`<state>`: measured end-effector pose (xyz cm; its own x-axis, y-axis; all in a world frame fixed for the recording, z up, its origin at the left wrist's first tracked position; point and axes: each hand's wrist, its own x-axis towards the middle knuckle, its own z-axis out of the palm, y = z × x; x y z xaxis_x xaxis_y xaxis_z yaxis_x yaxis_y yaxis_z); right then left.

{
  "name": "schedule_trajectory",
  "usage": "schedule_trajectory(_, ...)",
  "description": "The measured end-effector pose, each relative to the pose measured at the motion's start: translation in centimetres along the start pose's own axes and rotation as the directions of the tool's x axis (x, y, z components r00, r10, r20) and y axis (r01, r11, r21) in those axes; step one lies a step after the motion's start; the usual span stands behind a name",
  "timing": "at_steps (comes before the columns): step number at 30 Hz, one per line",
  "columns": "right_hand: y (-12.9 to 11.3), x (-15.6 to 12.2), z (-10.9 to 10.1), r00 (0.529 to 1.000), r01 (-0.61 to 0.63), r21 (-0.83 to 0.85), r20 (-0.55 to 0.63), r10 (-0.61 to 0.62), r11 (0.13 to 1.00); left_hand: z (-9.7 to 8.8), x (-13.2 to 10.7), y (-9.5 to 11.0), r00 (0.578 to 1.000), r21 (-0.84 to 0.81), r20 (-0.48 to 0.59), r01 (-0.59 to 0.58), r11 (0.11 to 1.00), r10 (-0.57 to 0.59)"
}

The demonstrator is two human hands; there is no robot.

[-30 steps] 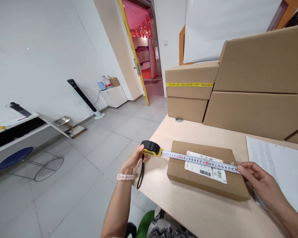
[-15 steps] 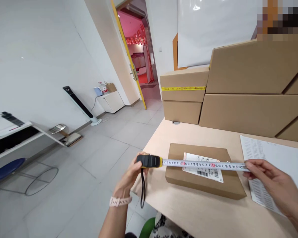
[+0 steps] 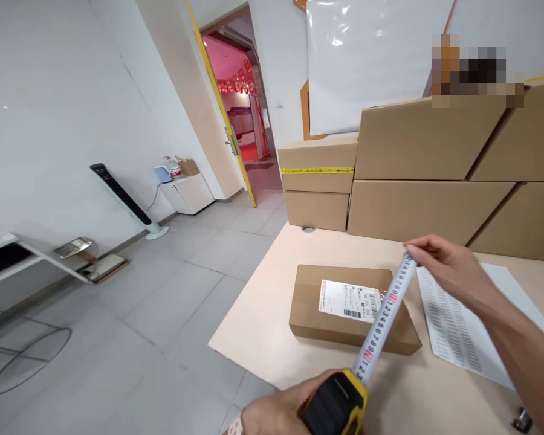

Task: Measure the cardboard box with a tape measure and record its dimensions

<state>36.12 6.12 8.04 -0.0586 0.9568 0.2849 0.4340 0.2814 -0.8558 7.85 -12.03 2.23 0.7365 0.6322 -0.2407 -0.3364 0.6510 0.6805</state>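
My left hand is closed around the black and yellow case of a tape measure at the bottom of the view. Its white blade runs up and to the right, slanting over the right part of a brown cardboard box. The blade's far end is pinched between thumb and fingers of my right hand, beyond the box's back right corner. A white shipping label with barcodes lies on the box top, its right edge partly behind the blade. Whether the blade touches the box I cannot tell.
Large cardboard boxes are stacked along the back of the table. A printed white sheet lies under my right forearm. A small dark object sits at the lower right. To the left are the tiled floor, a tower fan and a scale.
The tape has turned from lying across the box's length to a slant over its right part. My left hand came down and right with the case; my right hand moved up and left.
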Motion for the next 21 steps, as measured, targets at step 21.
schedule_trajectory(21, -1.5, -1.9, 6.3, 0.898, 0.059, 0.196, 0.418, -0.138, 0.979, -1.5, 2.0, -2.4, 0.981, -0.241, -0.018, -0.194, 0.951, 0.195)
